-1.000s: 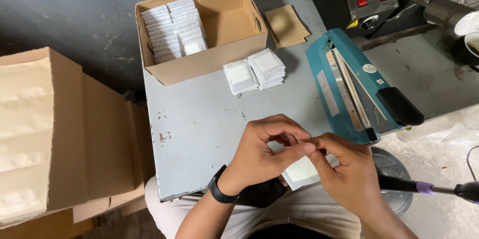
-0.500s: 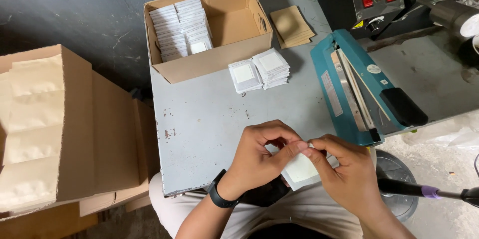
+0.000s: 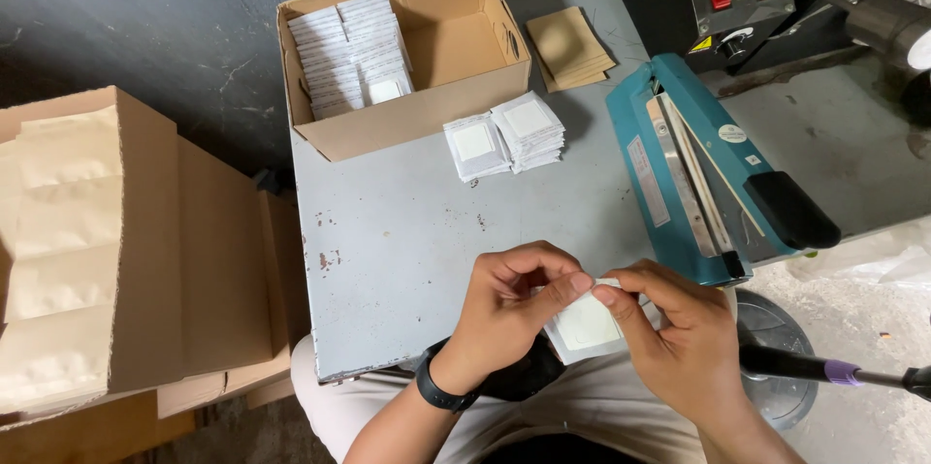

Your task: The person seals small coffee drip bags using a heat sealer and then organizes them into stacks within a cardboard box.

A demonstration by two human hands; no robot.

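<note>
Pinching the top edge of a small white sachet, the fingers of the left hand and those of the right hand meet tip to tip, both sets closed on the packet. The sachet hangs just past the near edge of the grey bench, over the person's lap, its pale square centre showing between the two hands. A black watch circles the left wrist.

Against the picture of a second ago, the hands have sunk a little lower in view and the left thumb now lies flatter along the sachet's top edge; the grip itself is unchanged.

Further out on the bench, two short stacks of white sachets sit just beside an open cardboard box with rows of the same sachets stood on edge inside. A small pile of brown paper pouches lies behind them. To the right, a teal heat sealer with a black handle reaches toward the right hand. A large carton stands on the left.
</note>
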